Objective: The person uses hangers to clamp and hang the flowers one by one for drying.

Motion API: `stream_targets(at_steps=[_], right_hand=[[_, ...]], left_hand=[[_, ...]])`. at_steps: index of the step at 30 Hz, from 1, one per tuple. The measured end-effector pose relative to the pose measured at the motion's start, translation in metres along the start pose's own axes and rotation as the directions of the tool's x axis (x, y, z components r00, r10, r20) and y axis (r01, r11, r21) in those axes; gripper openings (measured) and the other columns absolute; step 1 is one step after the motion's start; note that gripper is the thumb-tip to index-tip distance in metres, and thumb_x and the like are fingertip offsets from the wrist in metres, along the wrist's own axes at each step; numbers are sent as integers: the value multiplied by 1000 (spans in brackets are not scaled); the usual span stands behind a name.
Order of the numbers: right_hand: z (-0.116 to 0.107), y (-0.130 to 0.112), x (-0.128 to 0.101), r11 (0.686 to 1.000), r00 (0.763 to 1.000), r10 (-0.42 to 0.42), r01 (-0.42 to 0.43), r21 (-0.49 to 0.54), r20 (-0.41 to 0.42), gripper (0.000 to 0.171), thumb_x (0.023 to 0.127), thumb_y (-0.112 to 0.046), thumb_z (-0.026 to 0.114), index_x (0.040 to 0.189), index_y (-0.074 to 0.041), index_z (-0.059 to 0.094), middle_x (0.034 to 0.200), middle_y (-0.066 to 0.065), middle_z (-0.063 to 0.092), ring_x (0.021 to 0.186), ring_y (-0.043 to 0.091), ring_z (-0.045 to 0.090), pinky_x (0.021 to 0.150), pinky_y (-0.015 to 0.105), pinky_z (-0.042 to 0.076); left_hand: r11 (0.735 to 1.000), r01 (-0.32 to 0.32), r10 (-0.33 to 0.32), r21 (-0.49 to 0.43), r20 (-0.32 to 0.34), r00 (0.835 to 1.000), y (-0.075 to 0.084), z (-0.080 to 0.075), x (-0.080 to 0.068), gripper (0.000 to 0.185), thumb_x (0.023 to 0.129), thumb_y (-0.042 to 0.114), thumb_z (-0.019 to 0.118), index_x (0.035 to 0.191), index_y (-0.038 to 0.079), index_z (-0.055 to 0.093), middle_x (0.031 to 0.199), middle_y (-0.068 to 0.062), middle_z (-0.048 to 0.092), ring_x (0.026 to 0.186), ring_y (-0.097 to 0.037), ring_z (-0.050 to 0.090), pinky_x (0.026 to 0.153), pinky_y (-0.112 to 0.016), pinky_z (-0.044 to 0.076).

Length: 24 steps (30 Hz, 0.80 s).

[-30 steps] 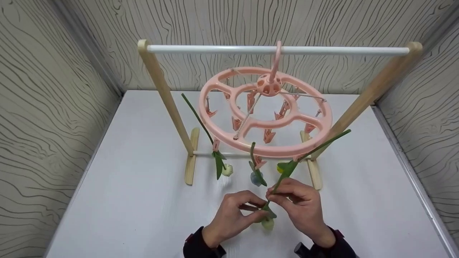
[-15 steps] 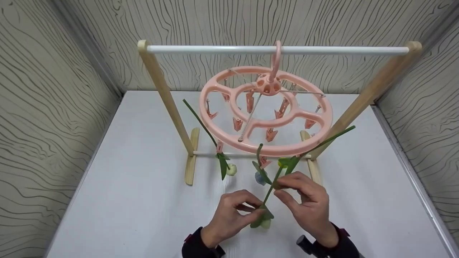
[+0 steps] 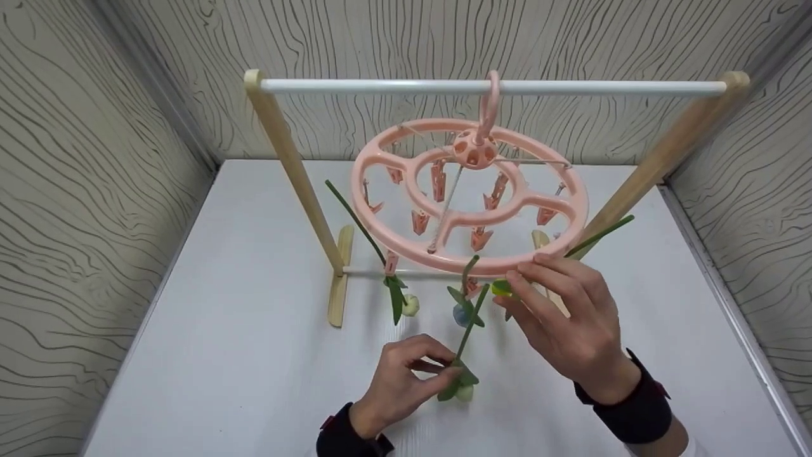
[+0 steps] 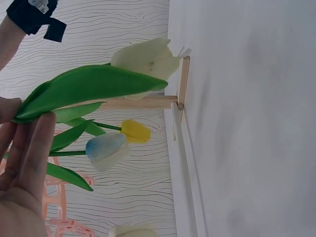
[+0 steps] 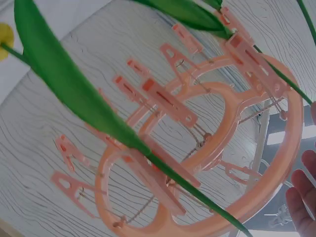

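Note:
My left hand pinches a white artificial tulip by its stem and leaf, with the bloom down and the stem end pointing up. My right hand is raised at the front right of a round pink clip hanger, its fingers spread beside the rim. Whether they touch it is unclear. A yellow tulip, partly covered by that hand in the head view, hangs upside down there. A blue-and-white tulip hangs at the front, and another white tulip hangs at the left, held by a clip.
The hanger's hook sits over a white rod between two wooden posts. Several pink clips dangle from the hanger. The stand is on a white table, with patterned walls around it.
My right hand has let go of the held tulip's stem and moved up and right to the hanger's rim. My left hand shifted slightly left with the tulip. The hanger has turned a little.

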State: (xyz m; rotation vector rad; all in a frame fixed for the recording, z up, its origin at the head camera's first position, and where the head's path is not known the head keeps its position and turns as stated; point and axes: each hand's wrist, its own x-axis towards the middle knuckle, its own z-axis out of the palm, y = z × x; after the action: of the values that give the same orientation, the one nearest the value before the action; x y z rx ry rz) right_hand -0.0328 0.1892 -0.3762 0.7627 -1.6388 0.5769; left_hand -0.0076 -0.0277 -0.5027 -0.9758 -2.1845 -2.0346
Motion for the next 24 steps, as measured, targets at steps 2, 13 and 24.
stream_targets(at_steps=[2,13,24], right_hand=[[1,5,1,997,999,-32,35,-65,40,28,101,-27,73,100,0,79,97,21,73,99,35,63,120,21,45],[-1,16,-2,973,988,-64,93,-212,137,19,105,-15,65,105,-5,82,98,18,79,91,36,67,122,23,45],[-9,26,0,992,995,27,-15,-127,92,20,103,-16,67,99,-1,80,95,22,76,91,37,67,120,19,44]], left_hand=[[1000,-12,12,7,-9,1000,-1,0,0,7,95,5,77,101,4,76,94,-14,77,88,-17,80,71,-27,68],[997,-61,63,42,-30,998,-1,0,1,8,93,1,78,99,6,75,91,-12,76,86,-18,80,69,-23,66],[999,-37,39,38,-34,999,-1,-2,1,7,94,3,78,100,4,75,93,-14,77,87,-18,80,70,-24,67]])
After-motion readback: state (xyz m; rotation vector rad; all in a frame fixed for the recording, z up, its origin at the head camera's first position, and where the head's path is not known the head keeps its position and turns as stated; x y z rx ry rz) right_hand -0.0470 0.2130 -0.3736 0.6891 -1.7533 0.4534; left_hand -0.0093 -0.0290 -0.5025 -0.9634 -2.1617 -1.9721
